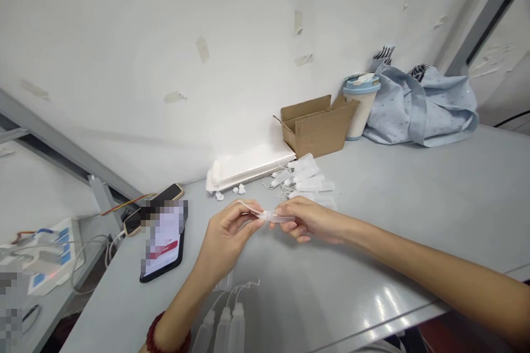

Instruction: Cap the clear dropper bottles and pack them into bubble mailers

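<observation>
Head view: bottle [281,219] held in the air over the tabletop [393,187], between the two hands, lying roughly sideways with its neck towards the left hand [229,226].
Left grip: fingertips and thumb pinched together on the neck end, close to where a thin tube [250,209] sticks out.
Right grip: thumb and fingers of the right hand [308,219] clamped on the body.
Bottle weight: probably very light; whether anything is inside, I cannot tell.
Bottle feel: looks like thin, translucent plastic, likely to give under a hard squeeze; smooth sides may slip if damp.
Where to hold: body between thumb and fingers for steadiness; neck, probably the stiffer part, for a firm pinch.
Tube: slender, whitish, bent; likely flexible and easily kinked, so a poor handle.
Loose bottles [313,183]: frosted, flat-sided, heaped beyond the right hand, thin tubes among them.
Front bottles [223,331]: frosted, straight-sided, with curved tubes, near the left forearm.
White bits [239,190]: small, rounded, beside the white stack [252,167], which is flat, smooth-faced and long.
Box [321,133]: brown cardboard, flaps raised, stiff-edged.
Cup [361,110]: pale, tapered, blue lid, just beside the soft, creased blue bag [434,110].
Phone [165,242]: flat, dark-edged slab.
</observation>
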A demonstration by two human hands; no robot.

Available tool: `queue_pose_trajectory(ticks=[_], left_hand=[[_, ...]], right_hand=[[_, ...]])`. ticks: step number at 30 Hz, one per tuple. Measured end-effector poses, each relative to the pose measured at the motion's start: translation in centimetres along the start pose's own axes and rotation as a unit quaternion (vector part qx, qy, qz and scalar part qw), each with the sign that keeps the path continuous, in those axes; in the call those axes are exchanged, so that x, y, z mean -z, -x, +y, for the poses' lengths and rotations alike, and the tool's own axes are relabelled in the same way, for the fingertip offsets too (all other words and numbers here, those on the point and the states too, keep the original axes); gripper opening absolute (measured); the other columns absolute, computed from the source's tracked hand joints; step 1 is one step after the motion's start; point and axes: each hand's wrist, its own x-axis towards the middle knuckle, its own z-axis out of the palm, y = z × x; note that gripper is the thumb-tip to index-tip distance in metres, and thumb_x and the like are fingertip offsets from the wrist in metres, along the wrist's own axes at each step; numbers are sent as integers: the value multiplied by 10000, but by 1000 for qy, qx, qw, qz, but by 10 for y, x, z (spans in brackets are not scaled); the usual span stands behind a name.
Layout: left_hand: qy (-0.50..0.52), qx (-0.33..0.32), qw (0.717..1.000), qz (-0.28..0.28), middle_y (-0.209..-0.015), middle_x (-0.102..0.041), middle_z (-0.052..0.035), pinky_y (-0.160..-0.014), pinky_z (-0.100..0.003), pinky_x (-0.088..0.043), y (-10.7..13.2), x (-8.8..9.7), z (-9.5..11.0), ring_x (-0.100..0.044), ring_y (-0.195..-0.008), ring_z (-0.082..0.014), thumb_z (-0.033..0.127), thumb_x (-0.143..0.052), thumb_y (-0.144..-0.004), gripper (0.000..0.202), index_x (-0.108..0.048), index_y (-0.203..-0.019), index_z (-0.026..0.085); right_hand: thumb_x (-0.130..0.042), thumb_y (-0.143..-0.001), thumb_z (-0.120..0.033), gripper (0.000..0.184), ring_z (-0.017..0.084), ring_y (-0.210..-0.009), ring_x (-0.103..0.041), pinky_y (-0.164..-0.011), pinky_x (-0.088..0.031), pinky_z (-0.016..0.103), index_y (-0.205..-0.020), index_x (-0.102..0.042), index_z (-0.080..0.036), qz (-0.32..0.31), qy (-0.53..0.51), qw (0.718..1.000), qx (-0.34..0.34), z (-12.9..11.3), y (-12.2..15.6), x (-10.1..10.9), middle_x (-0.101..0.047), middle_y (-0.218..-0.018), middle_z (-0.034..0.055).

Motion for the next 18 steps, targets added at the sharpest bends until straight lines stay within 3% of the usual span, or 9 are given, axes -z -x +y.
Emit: queue_pose_trajectory(ticks=[3, 7, 13, 18], left_hand=[[-42, 29, 999, -10, -861, -644, -28, -751, -224, -489, 0, 0, 6, -594, -828, -146, 245, -645, -785, 95, -662, -842, 171], [-108, 88, 988, -72, -625, -631, -18, -602, -221, -487, 1, 1, 10, -579, -592, -126, 327, -534, -860, 264, -666, -721, 145], [-187, -54, 981, -12, -902, -698, -65, -697, -247, -504, 5, 1, 3, -629, -739, -162, 252, -610, -794, 124, -676, -857, 168], [-127, 78, 985, -92, -688, -652, -36, -602, -225, -496, 6, 1, 11, -608, -624, -145, 366, -506, -867, 290, -670, -760, 152]], right_hand=[[-437, -850, -299, 256, 41, -428, -160, -396, -183, 191, -771, -597, -116, -8, -10, 1000, -8, 0, 1, 0, -242, -544, -88], [-454, -849, -304, 250, 41, -419, -181, -391, -191, 186, -758, -600, -123, -1, 12, 1000, 5, 0, 2, 0, -247, -523, -91], [-427, -858, -295, 279, 42, -410, -121, -371, -151, 176, -747, -605, -112, -12, -21, 999, -21, -1, 4, 1, -166, -491, -110], [-451, -855, -315, 280, 41, -407, -131, -360, -161, 168, -749, -609, -110, -40, -26, 999, -20, 0, 5, 1, -167, -483, -112]])
